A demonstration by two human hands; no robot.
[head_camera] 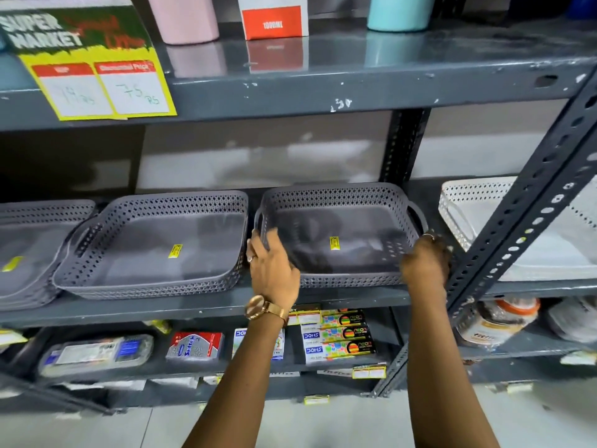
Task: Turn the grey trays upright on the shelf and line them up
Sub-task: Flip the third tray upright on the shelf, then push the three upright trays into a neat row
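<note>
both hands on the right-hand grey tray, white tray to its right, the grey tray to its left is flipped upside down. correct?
Not quite. The head view shows the grey tray to its left open side up, a yellow sticker on its floor, not flipped. The rest holds: the left hand and right hand are on the right-hand grey tray, and the white tray sits to its right.
</note>
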